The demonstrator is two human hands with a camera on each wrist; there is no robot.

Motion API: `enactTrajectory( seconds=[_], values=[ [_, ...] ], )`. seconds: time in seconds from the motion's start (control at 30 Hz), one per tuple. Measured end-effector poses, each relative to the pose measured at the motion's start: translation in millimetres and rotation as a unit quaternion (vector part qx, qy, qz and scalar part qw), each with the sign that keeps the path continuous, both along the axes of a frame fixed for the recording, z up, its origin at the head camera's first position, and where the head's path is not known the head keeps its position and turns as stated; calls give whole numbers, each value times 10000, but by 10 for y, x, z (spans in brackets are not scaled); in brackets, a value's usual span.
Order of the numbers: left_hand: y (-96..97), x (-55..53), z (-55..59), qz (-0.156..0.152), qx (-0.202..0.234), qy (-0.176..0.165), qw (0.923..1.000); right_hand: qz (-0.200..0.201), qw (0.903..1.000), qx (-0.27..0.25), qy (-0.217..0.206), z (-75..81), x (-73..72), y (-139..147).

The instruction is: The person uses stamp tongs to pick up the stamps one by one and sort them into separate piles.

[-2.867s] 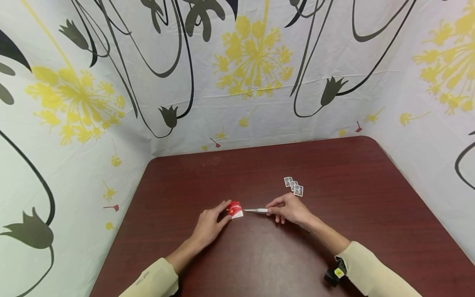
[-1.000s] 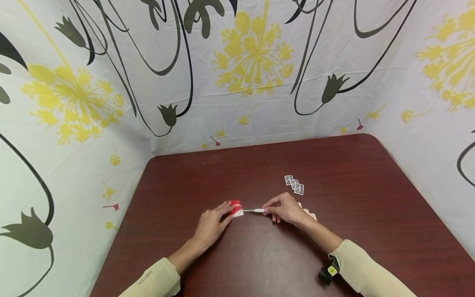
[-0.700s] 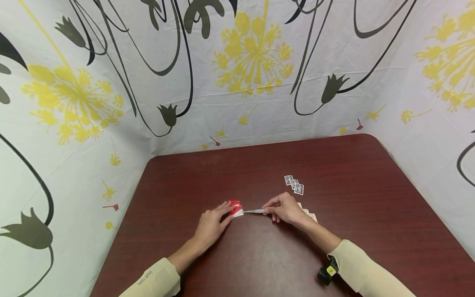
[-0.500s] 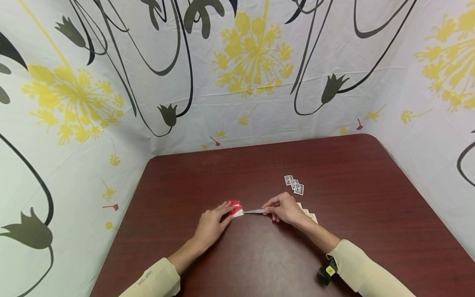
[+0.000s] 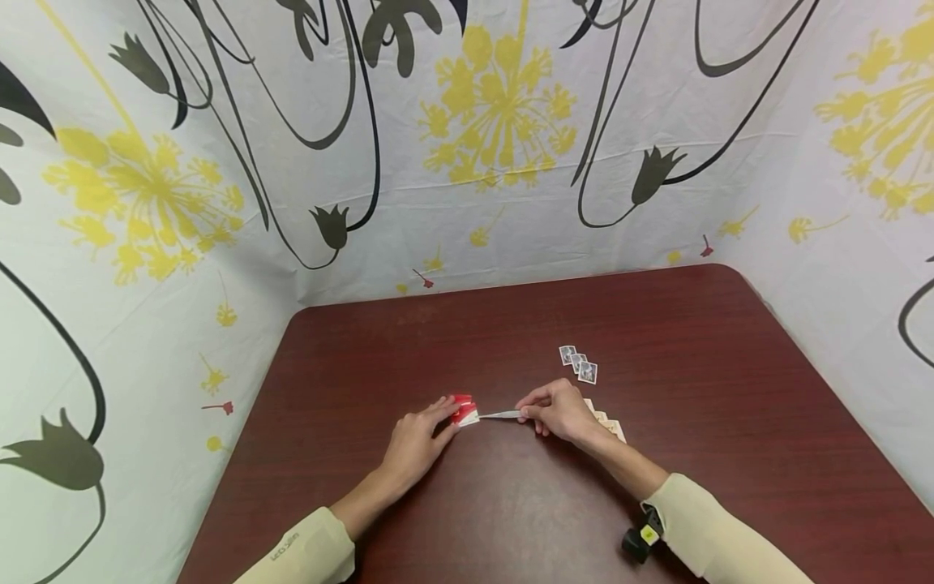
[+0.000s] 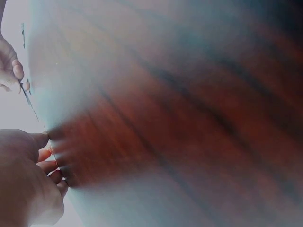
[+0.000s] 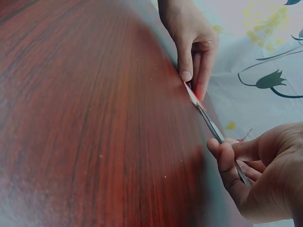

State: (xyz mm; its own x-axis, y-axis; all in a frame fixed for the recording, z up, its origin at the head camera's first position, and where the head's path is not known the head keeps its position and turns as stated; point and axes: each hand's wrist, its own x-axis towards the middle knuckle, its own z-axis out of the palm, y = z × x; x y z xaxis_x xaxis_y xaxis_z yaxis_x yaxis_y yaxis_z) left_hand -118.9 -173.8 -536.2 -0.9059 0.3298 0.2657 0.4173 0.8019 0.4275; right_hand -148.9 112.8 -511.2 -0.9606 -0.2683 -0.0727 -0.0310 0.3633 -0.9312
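Small red-and-white stamps (image 5: 467, 415) lie on the table, partly overlapping. My left hand (image 5: 414, 444) rests on their left side, fingertips across the red part and thumb at the near edge. My right hand (image 5: 560, 410) pinches a pair of metal tweezers (image 5: 499, 415) between thumb and fingers. The tweezers point left, and their tips meet the stamps' right edge. The right wrist view shows the tweezers (image 7: 211, 125) reaching the red-and-white stamp (image 7: 193, 96) beside the left hand (image 7: 191, 42). Whether the tips grip the paper is too small to tell.
Three grey-and-white stamps (image 5: 578, 363) lie in an overlapping diagonal row beyond my right hand. Several cream stamps (image 5: 611, 426) show beside the right wrist, partly covered by it. The dark red-brown table (image 5: 409, 349) meets a patterned cloth (image 5: 511, 235) behind and at both sides.
My right hand has shifted slightly left, bringing the tweezer tips from a small gap to the stamps' edge. The left fingers reach further over the stamps. Cream stamps now show beside the right wrist.
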Motion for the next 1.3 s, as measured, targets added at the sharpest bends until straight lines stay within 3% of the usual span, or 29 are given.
enactTrajectory(
  seconds=[0.4,0.97,1.3],
  values=[
    [20,13,13,62,-49,107,9999,35,9996,-257,-96,48,8,84],
    [18,11,1,39,-33,168,9998,-74,9994,-245,-229,50,2,131],
    [13,16,27,-34,-17,2,10000,-110,9994,-223,-253,105,6,217]
  ],
)
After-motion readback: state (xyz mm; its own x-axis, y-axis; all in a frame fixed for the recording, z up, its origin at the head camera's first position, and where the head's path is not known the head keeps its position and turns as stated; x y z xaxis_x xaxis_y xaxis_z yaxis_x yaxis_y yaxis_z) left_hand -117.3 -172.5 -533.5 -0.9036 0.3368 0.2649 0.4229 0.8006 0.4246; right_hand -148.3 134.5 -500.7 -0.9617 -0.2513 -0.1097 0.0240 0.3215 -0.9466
